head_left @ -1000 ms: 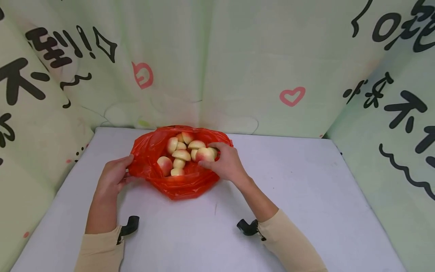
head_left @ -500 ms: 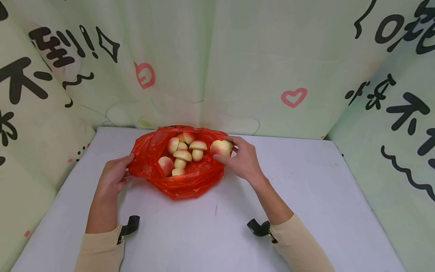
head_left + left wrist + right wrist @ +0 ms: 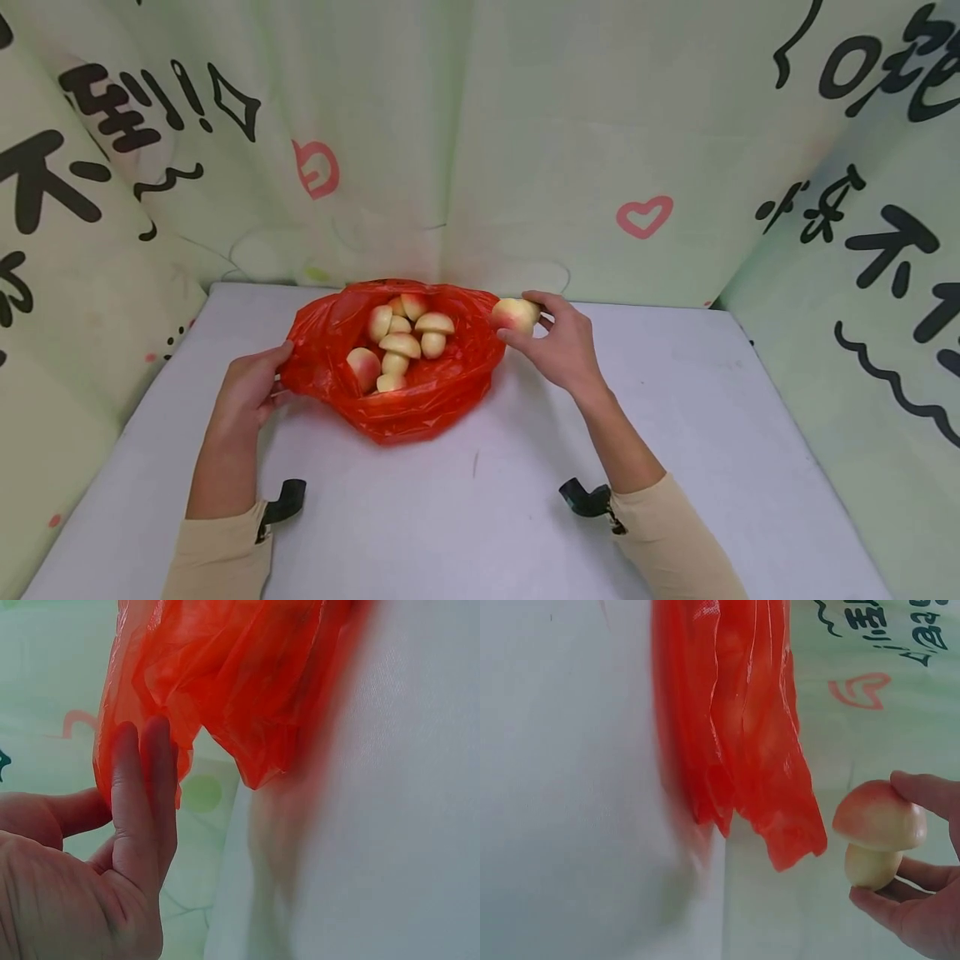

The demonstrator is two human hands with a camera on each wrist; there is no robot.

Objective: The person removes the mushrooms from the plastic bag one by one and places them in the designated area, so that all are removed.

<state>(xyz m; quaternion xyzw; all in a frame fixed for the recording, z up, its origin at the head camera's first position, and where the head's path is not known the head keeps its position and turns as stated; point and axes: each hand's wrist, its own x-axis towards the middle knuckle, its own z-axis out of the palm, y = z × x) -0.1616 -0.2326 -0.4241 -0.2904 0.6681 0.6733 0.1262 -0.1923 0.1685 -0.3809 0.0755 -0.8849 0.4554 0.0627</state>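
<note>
1. Pale green curtains (image 3: 525, 125) close in the back and both sides of the workspace.
2. Count: one red bag (image 3: 420, 421), one held mushroom (image 3: 513, 316) and at least five loose mushrooms (image 3: 400, 345) inside the bag; they overlap, so I cannot give an exact total.
3. Held mushroom: off the bench (image 3: 420, 517), just beside the bag's right rim. Its long axis runs roughly sideways in the head view, pinkish cap to the left towards the bag, stem to the right. In the right wrist view the cap is uppermost, stem below.
4. Hands: well apart, on opposite sides of the bag. The right hand (image 3: 558, 346) pinches the held mushroom between thumb and fingers; the left hand (image 3: 249, 379) pinches the bag's left edge.
5. Surface and room: the bench has a whitish top, with the bag resting near its far edge. Black lettering (image 3: 892, 250) marks the curtains, and one pink heart (image 3: 644, 217) shows on the back one.
</note>
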